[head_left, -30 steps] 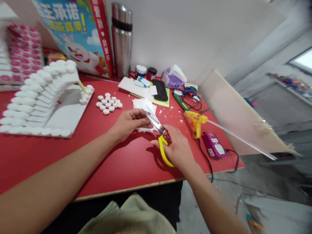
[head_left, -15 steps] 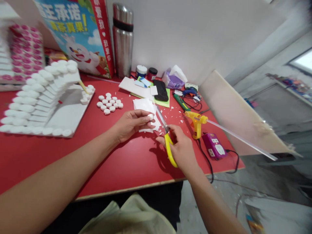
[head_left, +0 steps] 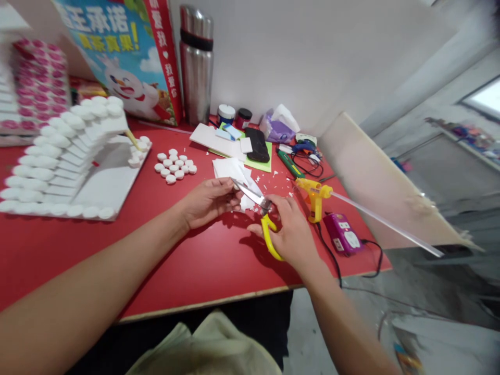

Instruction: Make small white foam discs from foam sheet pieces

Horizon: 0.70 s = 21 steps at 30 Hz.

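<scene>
My right hand [head_left: 291, 226] grips a pair of scissors [head_left: 269, 237] by its yellow handles. The metal blades point up and left, and their tips reach the fingers of my left hand [head_left: 213, 200]. That hand is closed in a pinch round a small white disc, now mostly hidden behind the fingers and blades. Under the blades lie white paper sheets [head_left: 226, 167] with scattered scraps. To the left sits a group of white round discs [head_left: 174, 167]. Farther left stands a white arched model [head_left: 58, 153] edged with similar discs.
A yellow glue gun [head_left: 314, 195] with a long clear stick stands right of my right hand, near a purple power socket box [head_left: 342, 234] and its cables. Along the wall are a steel flask [head_left: 196, 73], small jars [head_left: 225, 113], a tissue pack [head_left: 278, 127] and a black case [head_left: 257, 145].
The scissors have swung left, bringing the blades from beside my left hand onto its fingertips. The white disc seen there before is now mostly covered.
</scene>
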Each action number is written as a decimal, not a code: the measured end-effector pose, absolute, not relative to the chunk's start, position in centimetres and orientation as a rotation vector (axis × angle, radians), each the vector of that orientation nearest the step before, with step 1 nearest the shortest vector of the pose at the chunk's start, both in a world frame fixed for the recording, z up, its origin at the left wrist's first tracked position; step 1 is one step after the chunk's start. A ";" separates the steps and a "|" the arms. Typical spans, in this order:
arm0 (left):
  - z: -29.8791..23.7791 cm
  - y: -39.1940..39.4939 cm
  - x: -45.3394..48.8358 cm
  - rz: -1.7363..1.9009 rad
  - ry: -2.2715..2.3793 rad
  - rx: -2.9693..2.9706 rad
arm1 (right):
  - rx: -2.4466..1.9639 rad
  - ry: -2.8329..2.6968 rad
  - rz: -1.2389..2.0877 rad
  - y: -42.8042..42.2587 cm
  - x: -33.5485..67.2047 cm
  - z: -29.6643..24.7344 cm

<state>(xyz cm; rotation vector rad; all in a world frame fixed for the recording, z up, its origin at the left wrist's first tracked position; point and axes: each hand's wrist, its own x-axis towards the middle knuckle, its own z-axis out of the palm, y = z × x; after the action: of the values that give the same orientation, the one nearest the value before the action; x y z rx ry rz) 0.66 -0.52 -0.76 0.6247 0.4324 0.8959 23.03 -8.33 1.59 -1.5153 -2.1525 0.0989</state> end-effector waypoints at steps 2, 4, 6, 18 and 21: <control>-0.8 -0.5 0.7 0.892 0.438 0.661 | -1.524 -2.169 0.064 -8.2 22.8 1.5; -0.9 -0.5 0.8 0.880 0.440 0.697 | -1.532 -2.180 0.043 -8.1 22.7 1.6; -0.9 -0.5 0.8 0.869 0.442 0.734 | -1.536 -2.185 0.042 -8.0 22.7 1.7; -1.0 -0.7 0.9 0.868 0.477 0.786 | -1.565 -2.197 -0.008 -8.3 22.7 1.6; -1.1 -0.7 0.9 0.876 0.472 0.777 | -1.545 -2.204 -0.016 -8.3 22.7 1.4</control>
<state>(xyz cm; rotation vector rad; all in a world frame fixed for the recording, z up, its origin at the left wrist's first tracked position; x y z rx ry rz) 0.88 -0.67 -1.12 0.7769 0.4724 0.8765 22.70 -8.30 1.37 -1.5452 -2.2036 -0.0161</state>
